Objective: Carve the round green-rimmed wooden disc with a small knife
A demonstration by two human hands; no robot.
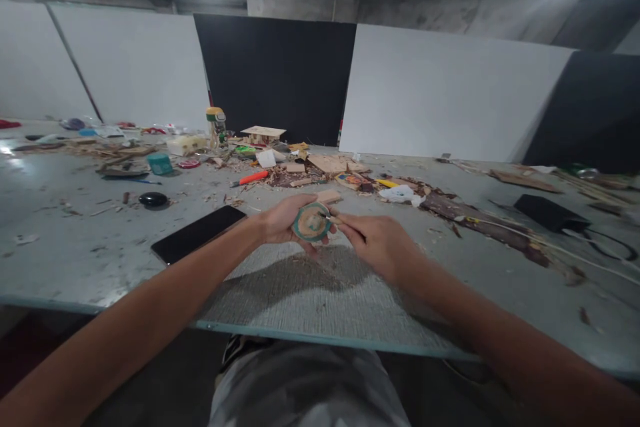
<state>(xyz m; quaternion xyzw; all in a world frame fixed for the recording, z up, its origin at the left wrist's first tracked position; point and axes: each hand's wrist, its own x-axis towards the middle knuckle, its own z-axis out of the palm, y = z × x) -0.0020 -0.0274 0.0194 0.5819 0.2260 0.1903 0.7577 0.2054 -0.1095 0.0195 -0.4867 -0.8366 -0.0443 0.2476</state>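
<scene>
My left hand (285, 219) is closed around a small round disc (306, 225) with a teal rim and a rough tan middle, tilted toward me above the table. A thin tool with a dark tip (329, 216) is pinched in my right hand (373, 237); its tip reaches the disc's right side. Whether the tool is a blade or a brush is too small to tell. Just behind the disc lies a small pale wooden block (328, 196). To the left of my left forearm rests a black phone (197, 233).
Wood shavings and scraps (295, 177) spread across the table's middle. Around them are an orange-red cutter (253, 177), a teal container (159, 163), a yellow-lidded bottle (216, 128), a black mouse-like object (153, 199), a long bark strip (480, 217) and a black box (550, 213) with cables.
</scene>
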